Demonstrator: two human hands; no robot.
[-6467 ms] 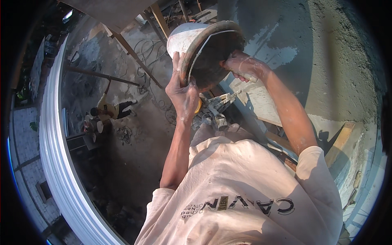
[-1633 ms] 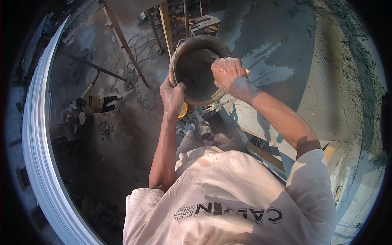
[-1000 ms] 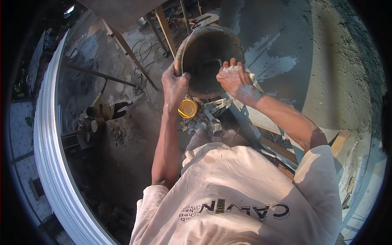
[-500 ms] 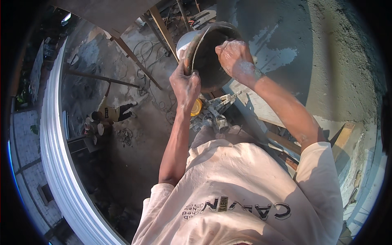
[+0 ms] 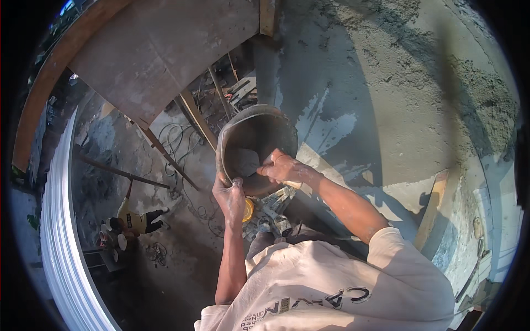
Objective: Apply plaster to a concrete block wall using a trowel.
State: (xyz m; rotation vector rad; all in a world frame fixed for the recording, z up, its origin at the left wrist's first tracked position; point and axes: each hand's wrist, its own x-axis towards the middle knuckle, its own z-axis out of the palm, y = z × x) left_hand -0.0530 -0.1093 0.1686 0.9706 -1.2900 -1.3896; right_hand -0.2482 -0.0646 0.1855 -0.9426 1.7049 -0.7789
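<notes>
A dark, mortar-smeared bucket is held up in front of me, tilted so that its mouth faces me. My left hand is closed on the near left part of its rim. Inside the mouth, my right hand grips a trowel by its handle. The trowel's grey, roughly flat blade lies against the bucket's inside, left of my fingers. How much mortar is in the bucket cannot be made out in the shade.
A grey plastered wall rises ahead and right, rough higher up. A board panel overhangs the upper left, with wooden props below. A corrugated metal sheet runs along the left. Far below, a co-worker is near several buckets.
The view has shifted, showing more wall and panel. The bucket now sits lower in view, with its mouth turned more toward me. My right hand has moved down, and the trowel blade now shows.
</notes>
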